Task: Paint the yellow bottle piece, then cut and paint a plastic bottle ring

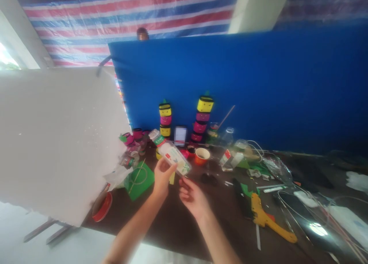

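Observation:
A clear plastic bottle [176, 159] with a white, green and red label lies tilted in my left hand [162, 175], its neck pointing up and to the left. My left thumb presses along the label while the fingers wrap behind it. Just below the bottle's base is my right hand [193, 195], with thumb and index finger pinched together and the other fingers curled. Whatever that pinch holds, if anything, is too small to make out. A green sheet [140, 179] with a circle on it rests on the table left of my hands.
Stacked yellow and magenta rings with faces [204, 116] stand before a blue partition [258, 83]. An orange paper cup [202, 156] is behind the bottle. At right lie a yellow glue gun [261, 214], cables and a dark shiny device [304, 218]. A red tape roll [102, 207] sits left.

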Action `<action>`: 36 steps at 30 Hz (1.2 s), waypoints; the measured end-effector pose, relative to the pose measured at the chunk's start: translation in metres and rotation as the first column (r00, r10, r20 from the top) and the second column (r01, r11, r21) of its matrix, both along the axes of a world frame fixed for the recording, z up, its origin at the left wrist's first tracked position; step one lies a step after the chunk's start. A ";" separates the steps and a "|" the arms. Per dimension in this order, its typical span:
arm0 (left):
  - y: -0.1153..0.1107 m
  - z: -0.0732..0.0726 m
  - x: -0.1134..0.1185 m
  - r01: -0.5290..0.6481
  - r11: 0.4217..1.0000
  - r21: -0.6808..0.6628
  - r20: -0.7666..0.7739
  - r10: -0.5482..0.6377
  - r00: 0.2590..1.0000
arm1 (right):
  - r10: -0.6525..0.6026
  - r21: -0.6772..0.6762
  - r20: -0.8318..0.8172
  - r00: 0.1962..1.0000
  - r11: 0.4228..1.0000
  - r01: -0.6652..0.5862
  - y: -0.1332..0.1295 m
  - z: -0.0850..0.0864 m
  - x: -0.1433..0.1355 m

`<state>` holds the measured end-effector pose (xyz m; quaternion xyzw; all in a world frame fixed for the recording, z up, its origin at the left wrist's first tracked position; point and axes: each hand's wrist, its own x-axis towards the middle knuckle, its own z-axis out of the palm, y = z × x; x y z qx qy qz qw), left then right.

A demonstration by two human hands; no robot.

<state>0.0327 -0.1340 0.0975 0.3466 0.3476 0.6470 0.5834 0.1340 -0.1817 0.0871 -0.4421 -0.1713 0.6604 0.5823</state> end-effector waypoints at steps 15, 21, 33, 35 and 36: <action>-0.009 -0.005 0.010 -0.053 0.998 -0.031 -0.086 0.050 0.995 | -0.410 0.358 0.630 0.660 0.907 0.222 -0.008 -0.006 0.007; -0.009 -0.009 0.012 -0.059 0.998 -0.029 -0.053 0.058 0.997 | -0.444 0.433 0.693 0.568 0.886 0.165 -0.010 -0.012 0.009; -0.007 -0.010 0.013 -0.056 0.997 -0.055 -0.018 0.055 0.998 | -0.526 0.583 0.696 0.488 0.811 0.043 -0.020 -0.016 0.014; -0.007 -0.010 0.015 -0.042 0.997 -0.066 -0.008 0.042 0.999 | -0.506 0.588 0.674 0.538 0.808 0.024 -0.021 -0.017 0.015; -0.007 -0.010 0.016 -0.032 0.997 -0.071 -0.004 0.032 0.999 | -0.492 0.586 0.659 0.569 0.810 0.022 -0.021 -0.018 0.015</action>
